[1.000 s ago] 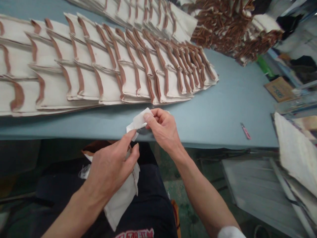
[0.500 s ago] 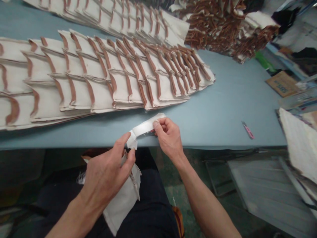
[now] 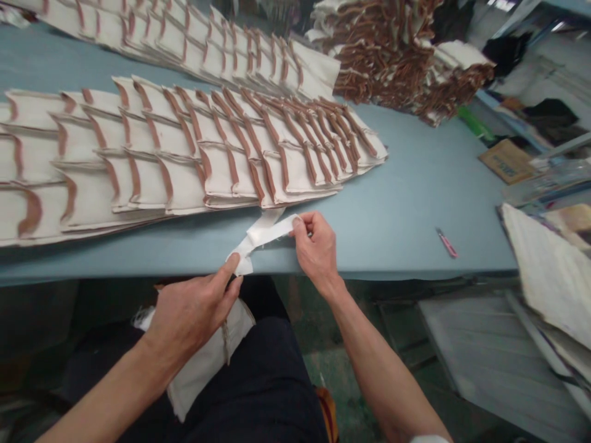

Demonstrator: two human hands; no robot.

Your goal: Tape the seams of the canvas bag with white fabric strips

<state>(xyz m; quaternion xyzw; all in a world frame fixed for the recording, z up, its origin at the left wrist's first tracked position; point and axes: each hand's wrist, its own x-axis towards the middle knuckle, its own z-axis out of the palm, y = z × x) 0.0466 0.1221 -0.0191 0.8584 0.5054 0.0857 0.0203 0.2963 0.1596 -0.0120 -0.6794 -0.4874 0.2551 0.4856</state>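
While the white strip (image 3: 265, 237) stretches over the worktop's (image 3: 406, 191) near edge, the left hand (image 3: 194, 314) pinches its lower end between thumb and forefinger. The right hand (image 3: 316, 249) has its fingers clenched on the upper end. By the look of it the strip is drawn out but not yet laid on anything. The cloth pouch (image 3: 203, 363) lies on the lap below that edge, rows of pouches (image 3: 184, 160) farther back on the worktop. A second ago the strip was bunched short; now it's longer, hands wider apart.
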